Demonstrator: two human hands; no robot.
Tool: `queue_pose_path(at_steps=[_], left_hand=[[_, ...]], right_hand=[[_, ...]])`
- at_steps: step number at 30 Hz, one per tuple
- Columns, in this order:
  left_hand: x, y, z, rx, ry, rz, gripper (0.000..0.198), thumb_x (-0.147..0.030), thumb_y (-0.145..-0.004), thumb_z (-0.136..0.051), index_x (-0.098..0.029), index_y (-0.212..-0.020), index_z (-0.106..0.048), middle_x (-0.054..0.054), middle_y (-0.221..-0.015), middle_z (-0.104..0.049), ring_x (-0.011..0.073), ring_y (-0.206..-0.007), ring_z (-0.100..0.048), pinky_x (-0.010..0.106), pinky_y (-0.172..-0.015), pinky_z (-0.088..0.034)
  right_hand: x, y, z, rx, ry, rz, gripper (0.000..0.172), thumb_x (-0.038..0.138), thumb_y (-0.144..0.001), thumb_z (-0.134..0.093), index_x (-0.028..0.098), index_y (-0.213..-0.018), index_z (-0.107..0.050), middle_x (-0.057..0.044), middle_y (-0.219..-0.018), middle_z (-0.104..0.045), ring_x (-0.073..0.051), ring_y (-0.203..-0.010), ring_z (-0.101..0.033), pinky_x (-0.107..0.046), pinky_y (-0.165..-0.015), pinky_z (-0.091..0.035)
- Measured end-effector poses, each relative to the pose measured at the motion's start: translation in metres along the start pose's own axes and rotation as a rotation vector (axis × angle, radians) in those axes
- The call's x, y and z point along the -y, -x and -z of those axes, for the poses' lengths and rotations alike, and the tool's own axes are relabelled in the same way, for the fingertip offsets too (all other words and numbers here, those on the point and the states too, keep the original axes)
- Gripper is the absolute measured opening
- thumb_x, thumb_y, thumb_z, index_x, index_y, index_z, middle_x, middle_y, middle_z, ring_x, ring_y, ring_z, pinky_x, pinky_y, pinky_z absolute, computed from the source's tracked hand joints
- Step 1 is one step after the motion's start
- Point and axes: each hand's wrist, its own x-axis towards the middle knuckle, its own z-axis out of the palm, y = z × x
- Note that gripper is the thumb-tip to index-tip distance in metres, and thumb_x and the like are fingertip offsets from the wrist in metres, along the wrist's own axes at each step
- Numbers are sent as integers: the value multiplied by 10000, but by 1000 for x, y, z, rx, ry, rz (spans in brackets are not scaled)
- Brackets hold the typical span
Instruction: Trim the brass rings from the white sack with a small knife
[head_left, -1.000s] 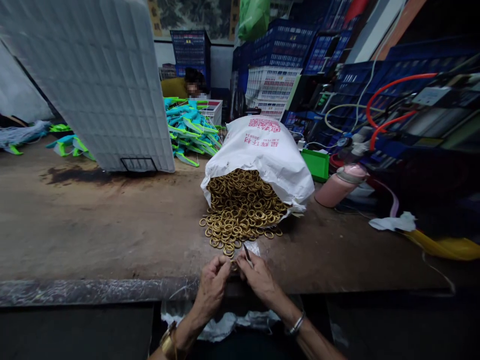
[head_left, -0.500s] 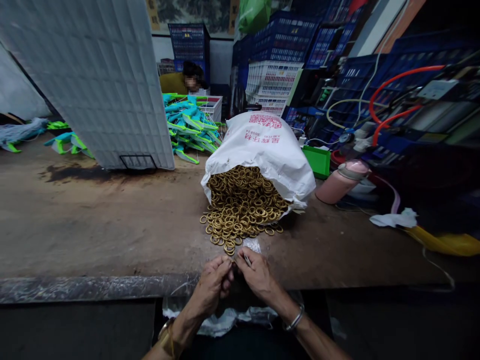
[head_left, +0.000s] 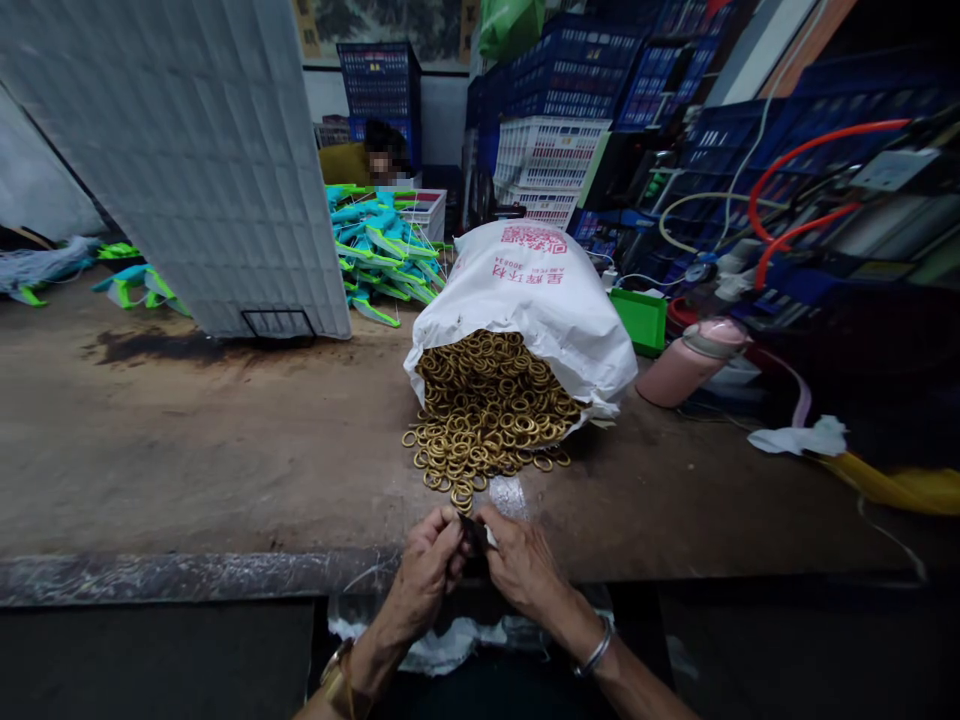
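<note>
Both my hands meet at the table's front edge, just before the spilled rings. My left hand is closed in a pinch; whatever sits between its fingertips is too small and hidden to name. My right hand is closed around a small dark, flat, blade-like piece, which points to the left fingertips; a pale bit shows by the thumb. Brass-coloured rings pour from the mouth of a white woven sack lying on its side. The nearest rings lie right beyond my fingers.
A grey padded panel stands on the table at left. Behind it are turquoise and green plastic pieces and a person. A pink bottle, a green tray and red hoses are at right.
The dark blade-like piece now shows between my hands, where earlier mostly a metallic bit showed in my right fingers. My right hand has turned slightly; my left hand stays pinched.
</note>
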Motion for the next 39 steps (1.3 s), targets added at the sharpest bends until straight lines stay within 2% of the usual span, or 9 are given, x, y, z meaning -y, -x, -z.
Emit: queue_pose_path(at_steps=[12,15,18,21,24,28,31,36,39], left_hand=[[6,0,1,-12,-135,-87,333,-496,-741,-543,-188,-706,-424,-76,-548,-386,39,-426,-269,162,-398,-208],[0,8,-5,76,-119,-61,309,-457,-753,-554,-172,-696,-449,-49,-590,-453,38,-445,-304,165,-413,-221],[-6,13,-11,135,-8,37,276,-431,-769,-545,-174,-717,-461,-45,-585,-471,32,-418,-288,163,-394,-195],[-7,11,-11,123,64,119,298,-453,-780,-513,-157,-748,-509,-65,-492,-395,34,-395,-245,160,-375,-169],[-6,7,-10,93,71,119,319,-445,-775,-518,-129,-742,-545,-62,-457,-389,35,-386,-256,159,-369,-195],[-7,5,-11,52,174,121,197,-346,-745,-575,-165,-802,-522,-6,-656,-558,36,-393,-336,163,-350,-216],[-9,4,-9,50,272,178,247,-284,-711,-608,-184,-921,-524,0,-711,-570,53,-438,-411,159,-360,-242],[-8,2,-5,17,428,233,197,-290,-672,-660,-145,-742,-546,19,-703,-579,82,-553,-516,161,-414,-304],[-6,1,-5,-29,416,231,235,-299,-644,-691,-147,-686,-517,22,-713,-592,94,-582,-540,155,-412,-313]], right_hand=[[-4,-2,1,94,245,-41,335,77,-675,-391,179,-971,-510,-30,-728,-626,-156,-652,-552,-251,-565,-241],[-13,-7,9,31,303,-138,304,89,-711,-401,166,-985,-511,-45,-722,-635,-159,-640,-559,-258,-545,-224],[-26,-14,23,-97,327,-291,271,89,-745,-407,186,-969,-524,-42,-723,-646,-153,-629,-570,-259,-539,-219],[-44,-21,36,-254,333,-404,236,126,-781,-428,193,-989,-516,-48,-789,-658,-160,-680,-587,-252,-553,-241],[-59,-27,43,-337,368,-484,166,219,-830,-433,183,-975,-506,-61,-847,-658,-172,-719,-599,-254,-556,-254],[-68,-35,43,-351,381,-538,182,321,-852,-428,182,-952,-488,-69,-900,-650,-176,-763,-606,-254,-560,-269],[-69,-38,42,-343,377,-538,157,305,-846,-428,186,-934,-482,-64,-910,-646,-179,-786,-604,-252,-565,-274],[-72,-37,46,-315,344,-538,159,277,-836,-416,187,-949,-480,-65,-876,-640,-175,-765,-597,-250,-561,-272],[-71,-31,45,-306,297,-492,152,238,-818,-418,185,-941,-491,-56,-837,-638,-168,-732,-587,-247,-563,-273]])
